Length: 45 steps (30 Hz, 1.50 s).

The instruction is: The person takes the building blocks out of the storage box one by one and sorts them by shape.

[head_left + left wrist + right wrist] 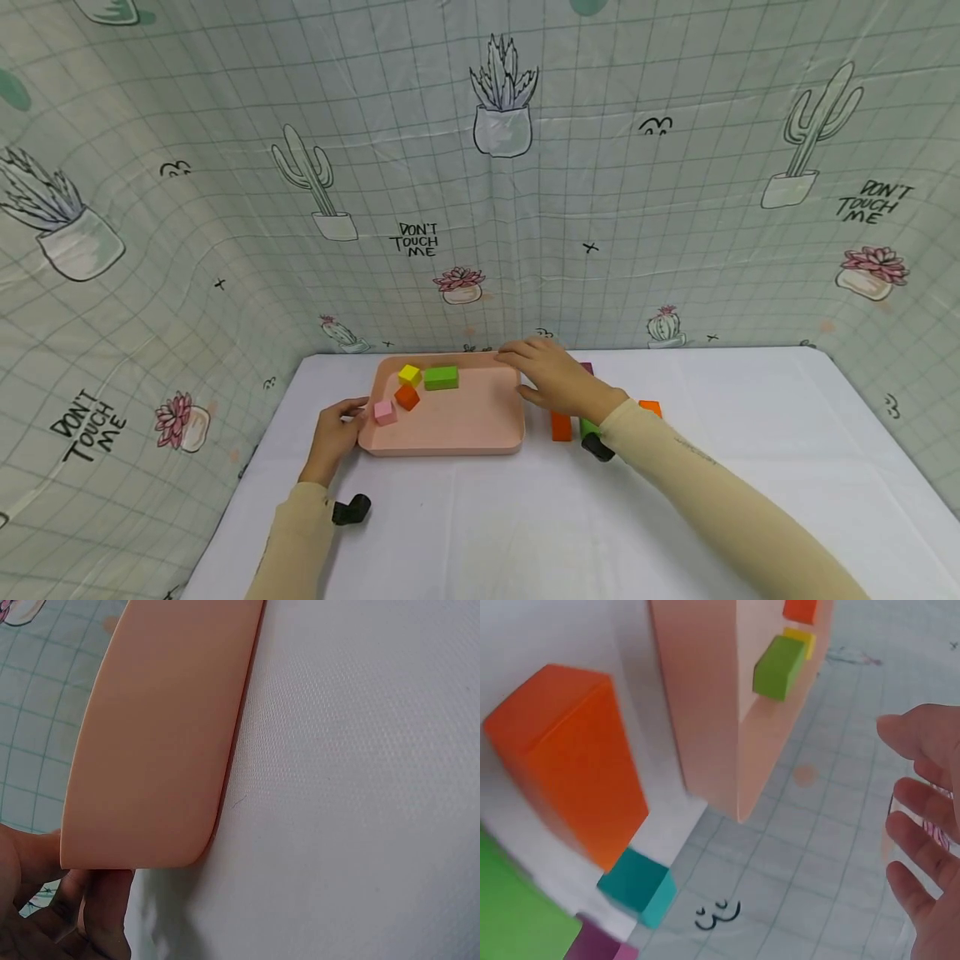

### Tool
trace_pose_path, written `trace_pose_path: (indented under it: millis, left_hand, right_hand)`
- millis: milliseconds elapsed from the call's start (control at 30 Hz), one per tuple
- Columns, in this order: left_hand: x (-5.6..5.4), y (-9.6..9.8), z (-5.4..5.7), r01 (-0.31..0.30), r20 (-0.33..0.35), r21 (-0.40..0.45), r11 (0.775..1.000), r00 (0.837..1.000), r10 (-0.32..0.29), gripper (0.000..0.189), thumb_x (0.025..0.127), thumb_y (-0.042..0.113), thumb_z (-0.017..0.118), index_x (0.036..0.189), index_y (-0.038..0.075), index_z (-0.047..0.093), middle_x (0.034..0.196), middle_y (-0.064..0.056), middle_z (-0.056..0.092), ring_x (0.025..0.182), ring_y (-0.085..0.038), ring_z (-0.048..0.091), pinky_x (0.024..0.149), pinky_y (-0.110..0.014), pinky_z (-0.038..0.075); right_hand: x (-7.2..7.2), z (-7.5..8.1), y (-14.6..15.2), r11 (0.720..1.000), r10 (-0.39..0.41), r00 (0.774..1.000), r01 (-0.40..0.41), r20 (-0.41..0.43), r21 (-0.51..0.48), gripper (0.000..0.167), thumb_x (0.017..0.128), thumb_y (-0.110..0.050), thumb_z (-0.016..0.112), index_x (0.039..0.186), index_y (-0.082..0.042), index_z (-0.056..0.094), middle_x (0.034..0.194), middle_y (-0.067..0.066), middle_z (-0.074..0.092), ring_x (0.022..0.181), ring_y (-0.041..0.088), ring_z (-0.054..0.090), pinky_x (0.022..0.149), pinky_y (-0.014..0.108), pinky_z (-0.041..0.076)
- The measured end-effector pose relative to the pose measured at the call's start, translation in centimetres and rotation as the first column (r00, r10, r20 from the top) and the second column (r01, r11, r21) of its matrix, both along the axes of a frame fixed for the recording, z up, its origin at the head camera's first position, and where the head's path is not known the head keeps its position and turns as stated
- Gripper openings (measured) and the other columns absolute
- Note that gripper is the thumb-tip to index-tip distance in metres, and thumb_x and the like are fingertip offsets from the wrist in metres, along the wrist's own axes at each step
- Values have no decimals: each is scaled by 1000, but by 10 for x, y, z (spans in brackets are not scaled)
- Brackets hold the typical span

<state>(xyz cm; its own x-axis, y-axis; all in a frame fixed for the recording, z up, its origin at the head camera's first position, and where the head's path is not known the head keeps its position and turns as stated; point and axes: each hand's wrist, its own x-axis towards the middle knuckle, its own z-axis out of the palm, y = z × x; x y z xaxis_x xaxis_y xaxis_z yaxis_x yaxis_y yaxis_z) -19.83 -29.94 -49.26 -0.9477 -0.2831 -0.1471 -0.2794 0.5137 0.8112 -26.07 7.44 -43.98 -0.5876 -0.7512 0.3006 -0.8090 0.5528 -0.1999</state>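
Note:
A shallow peach tray (465,417) rests on the white table. Inside lie a yellow cube (409,375), a green rectangular block (441,378), an orange-red cube (407,397) and a pink cube (385,412), all toward the left. My left hand (335,432) holds the tray's left end; in the left wrist view curled fingers (109,907) touch its end wall. Over the tray's right rim reaches my right hand (553,375), its fingers loosely bent. The right wrist view shows that hand with nothing in it, apart from the tray.
Right of the tray lie an orange block (561,427), a green block (588,427), a purple block (587,367) and another orange block (650,408), partly covered by my arm. A teal block (637,886) shows in the right wrist view. Behind stands a patterned cloth (540,208).

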Motion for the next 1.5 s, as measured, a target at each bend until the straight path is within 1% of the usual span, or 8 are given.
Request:
trace_pose_path:
  millis: [167, 367, 500, 733, 900, 1133, 1300, 1500]
  left_hand:
    - [0, -1, 0, -5, 1, -9, 1000, 1000, 5, 36, 105, 4, 56, 137, -8, 64, 121, -28, 62, 91, -27, 53, 68, -25, 46]
    - [1, -2, 0, 2, -6, -3, 1000, 1000, -2, 36, 104, 3, 55, 137, -9, 64, 121, -28, 62, 90, -25, 53, 67, -24, 46]
    - [0, 1, 2, 3, -7, 2, 1000, 1000, -3, 36, 104, 3, 55, 137, -9, 64, 120, -28, 61, 88, -24, 53, 65, -23, 46]
    - [0, 1, 3, -2, 4, 6, 1000, 1000, 2, 37, 104, 2, 54, 137, -9, 63, 121, -29, 61, 88, -24, 53, 66, -25, 47]
    - [0, 0, 2, -3, -1, 2, 1000, 1000, 3, 36, 104, 2, 54, 137, -9, 63, 121, -29, 61, 88, -25, 54, 67, -26, 47]
    - [-1, 0, -2, -6, 4, 10, 1000, 1000, 6, 35, 104, 2, 55, 136, -9, 64, 120, -28, 61, 86, -24, 54, 66, -24, 47]
    - [-2, -1, -2, -4, -1, 10, 1000, 1000, 4, 35, 104, 3, 55, 136, -9, 64, 119, -28, 62, 84, -23, 54, 66, -24, 47]
    - [-3, -2, -2, -15, 5, 18, 1000, 1000, 15, 36, 103, 2, 54, 136, -8, 64, 121, -28, 61, 86, -24, 55, 66, -24, 48]
  right_hand:
    - [-6, -2, -17, 1000, 17, 1000, -18, 2, 20, 54, 91, -9, 83, 141, -3, 63, 143, 11, 62, 133, 34, 56, 113, 53, 44]
    - [-14, -3, -35, 996, 38, 998, -41, 41, 75, 53, 93, -9, 80, 143, -4, 62, 145, 10, 61, 136, 33, 54, 117, 51, 41]
    - [-19, -2, -45, 994, 44, 997, -51, 67, 99, 53, 95, -9, 78, 145, -6, 61, 147, 10, 60, 138, 33, 53, 118, 52, 40]
    - [-30, -4, -60, 987, 81, 996, -85, 39, 135, 52, 95, -8, 77, 145, -5, 60, 147, 11, 59, 139, 35, 52, 119, 52, 39]
    - [-38, -8, -69, 984, 82, 995, -89, 51, 155, 52, 96, -7, 77, 145, -6, 60, 148, 11, 58, 145, 37, 48, 122, 52, 35]
    - [-45, -12, -82, 964, 46, 995, -69, 93, 257, 50, 98, -9, 75, 146, -9, 61, 151, 12, 57, 149, 40, 42, 124, 54, 32]
    - [-49, -18, -90, 948, 40, 995, -67, 91, 312, 51, 99, -11, 73, 148, -8, 58, 151, 11, 57, 147, 35, 46, 124, 51, 33]
    - [-51, -21, -98, 931, 26, 995, -60, 97, 360, 51, 101, -13, 71, 150, -10, 57, 150, 8, 58, 144, 30, 49, 125, 46, 32]
